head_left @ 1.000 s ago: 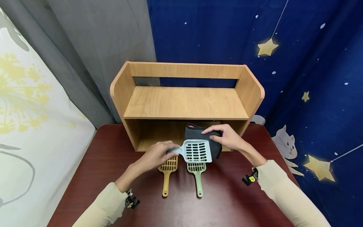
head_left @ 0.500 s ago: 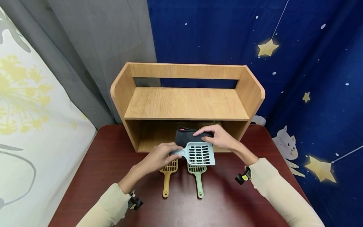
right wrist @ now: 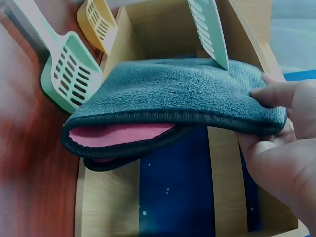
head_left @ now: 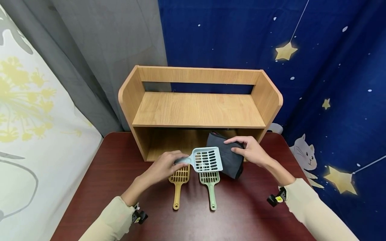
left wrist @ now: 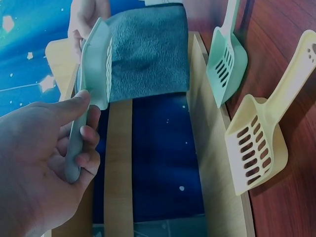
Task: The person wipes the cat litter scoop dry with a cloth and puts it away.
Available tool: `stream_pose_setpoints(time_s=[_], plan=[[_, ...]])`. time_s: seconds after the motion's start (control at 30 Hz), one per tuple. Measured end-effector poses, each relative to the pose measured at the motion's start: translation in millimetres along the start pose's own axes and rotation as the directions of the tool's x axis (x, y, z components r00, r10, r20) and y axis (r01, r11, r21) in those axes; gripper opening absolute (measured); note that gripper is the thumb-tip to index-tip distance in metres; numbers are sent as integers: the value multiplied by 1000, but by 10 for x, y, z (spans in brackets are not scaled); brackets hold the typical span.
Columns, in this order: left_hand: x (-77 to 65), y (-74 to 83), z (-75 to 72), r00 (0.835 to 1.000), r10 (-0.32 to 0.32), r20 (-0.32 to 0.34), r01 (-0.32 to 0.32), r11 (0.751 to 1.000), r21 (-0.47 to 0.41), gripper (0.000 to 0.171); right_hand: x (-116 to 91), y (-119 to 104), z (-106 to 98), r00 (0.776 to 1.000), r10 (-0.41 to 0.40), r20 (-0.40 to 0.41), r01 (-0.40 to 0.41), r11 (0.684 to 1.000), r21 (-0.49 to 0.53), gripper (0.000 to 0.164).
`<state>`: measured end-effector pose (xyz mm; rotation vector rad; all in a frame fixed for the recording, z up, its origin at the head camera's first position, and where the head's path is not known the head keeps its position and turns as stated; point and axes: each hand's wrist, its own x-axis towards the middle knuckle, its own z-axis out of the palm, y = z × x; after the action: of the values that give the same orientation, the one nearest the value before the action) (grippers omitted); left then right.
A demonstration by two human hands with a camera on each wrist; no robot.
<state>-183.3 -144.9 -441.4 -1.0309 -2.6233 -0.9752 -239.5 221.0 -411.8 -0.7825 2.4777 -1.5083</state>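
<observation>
My left hand (head_left: 164, 165) grips the handle of a light blue litter scoop (head_left: 207, 160), its slotted head pointing right in the head view. A folded dark grey cloth (head_left: 230, 160) with pink inner layers is pinched by my right hand (head_left: 251, 152) at its upper edge. In the right wrist view the cloth (right wrist: 182, 91) overlaps the blue scoop's head (right wrist: 210, 32). On the table below lie a yellow litter scoop (head_left: 178, 184) and a green litter scoop (head_left: 211, 190), handles toward me. The blue scoop's head partly covers the green one in the head view.
Behind the hands stands a two-level wooden shelf (head_left: 197, 108) on the dark red table (head_left: 256, 214). Its lower compartment opens toward me, just behind the scoops. A grey curtain (head_left: 111, 40) and a blue star-patterned curtain (head_left: 226, 33) hang at the back.
The right hand moved left and up with the cloth along the blue scoop's head, then back right and down. The left hand shifted slightly right, then left with the blue scoop.
</observation>
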Motion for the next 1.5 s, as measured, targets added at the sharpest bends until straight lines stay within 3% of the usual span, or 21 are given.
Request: stream_pose_setpoints(time_s=[0.2, 0.37, 0.57, 0.77, 1.0, 1.1, 1.37, 1.5], plan=[[-28, -43, 16, 999, 21, -49, -22, 999, -27, 26, -109, -1, 50, 996, 74, -39, -68, 989, 129, 35], [-50, -60, 43, 997, 23, -70, -26, 998, -53, 26, -151, 20, 141, 992, 101, -76, -69, 935, 347, 40], [-35, -47, 80, 996, -1, -88, -5, 997, -73, 27, -178, 56, 241, 988, 107, -111, -24, 819, 574, 46], [5, -17, 153, 992, -59, -113, 47, 993, -105, 29, -175, 78, 392, 979, 162, -123, -17, 669, 743, 49], [80, 16, 238, 981, -26, -190, 1, 992, -128, 30, -140, 82, 658, 973, 185, -135, 24, 504, 863, 48], [114, 39, 260, 975, -25, -221, -6, 991, -135, 31, -121, 84, 786, 967, 203, -154, 47, 452, 891, 49], [169, 93, 310, 972, -34, -234, 2, 991, -135, 33, -92, 41, 1016, 934, 318, -163, 20, 408, 913, 49], [142, 89, 291, 972, -27, -234, -6, 990, -139, 33, -100, 45, 977, 945, 278, -173, 44, 415, 909, 49]])
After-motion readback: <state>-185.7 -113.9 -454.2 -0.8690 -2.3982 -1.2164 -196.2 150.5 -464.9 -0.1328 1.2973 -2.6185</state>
